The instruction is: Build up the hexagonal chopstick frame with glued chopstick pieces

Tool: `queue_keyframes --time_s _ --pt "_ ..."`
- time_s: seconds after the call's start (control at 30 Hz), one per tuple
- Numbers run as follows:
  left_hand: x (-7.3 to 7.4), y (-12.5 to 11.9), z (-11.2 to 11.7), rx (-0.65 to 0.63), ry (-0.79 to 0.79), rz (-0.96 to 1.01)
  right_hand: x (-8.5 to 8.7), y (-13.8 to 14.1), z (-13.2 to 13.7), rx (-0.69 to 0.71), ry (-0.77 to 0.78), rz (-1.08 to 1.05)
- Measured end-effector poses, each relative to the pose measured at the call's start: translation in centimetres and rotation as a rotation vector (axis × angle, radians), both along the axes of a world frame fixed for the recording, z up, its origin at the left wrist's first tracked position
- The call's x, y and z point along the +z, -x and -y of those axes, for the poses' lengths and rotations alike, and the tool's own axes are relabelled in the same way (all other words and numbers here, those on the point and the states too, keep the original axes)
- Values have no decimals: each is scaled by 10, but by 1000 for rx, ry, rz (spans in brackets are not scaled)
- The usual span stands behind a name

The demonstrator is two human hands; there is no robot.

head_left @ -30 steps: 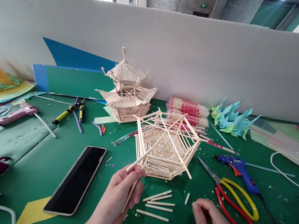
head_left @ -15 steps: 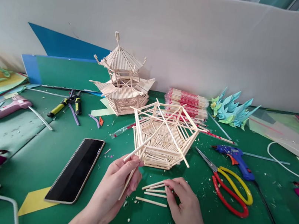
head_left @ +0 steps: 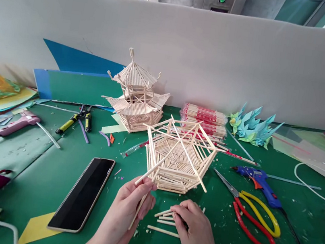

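My left hand [head_left: 131,204] is closed around a thin wooden stick [head_left: 136,212] that points down from the fingers, right in front of a hexagonal stick frame [head_left: 176,161] on the green table. One long stick of that frame juts out beside my left fingertips. My right hand [head_left: 192,228] rests palm down on several short cut sticks [head_left: 163,231] lying on the mat, fingers curled and pinching at them. Whether a stick is gripped is hidden by the fingers.
A finished stick pagoda [head_left: 136,93] stands behind, next to packs of wrapped chopsticks [head_left: 204,118]. A black phone [head_left: 83,193] lies left. Red-yellow scissors [head_left: 253,219] and a blue glue gun [head_left: 258,183] lie right. Cutters [head_left: 77,119], pink glue guns [head_left: 17,124] and paper cranes [head_left: 252,125] sit around.
My right hand moved left from bare mat onto the pile of short sticks and stays there. My left hand kept its stick by the frame. The view shifted slightly.
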State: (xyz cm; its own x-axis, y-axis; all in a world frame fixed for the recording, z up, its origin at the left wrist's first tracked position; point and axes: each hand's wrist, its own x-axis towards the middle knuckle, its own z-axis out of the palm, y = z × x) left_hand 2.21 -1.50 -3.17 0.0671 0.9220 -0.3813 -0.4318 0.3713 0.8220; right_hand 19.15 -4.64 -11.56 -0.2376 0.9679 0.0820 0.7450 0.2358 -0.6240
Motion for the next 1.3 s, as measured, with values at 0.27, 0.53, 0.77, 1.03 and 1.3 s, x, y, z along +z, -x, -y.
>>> queue_keyframes --time_s 0.27,0.53,0.77,1.03,1.3 --pt "1 0 0 16 21 -5 -5 0 -1 1 -38 20" --pt "-1 1 2 14 11 16 -11 -2 -3 43 -73 40" --pt "-2 -1 2 17 10 18 -10 -3 -3 63 -77 53" --pt "-1 -1 2 27 11 28 -10 -1 -2 64 -67 56" --pt "-1 0 2 24 26 10 -8 -1 -3 49 -73 56"
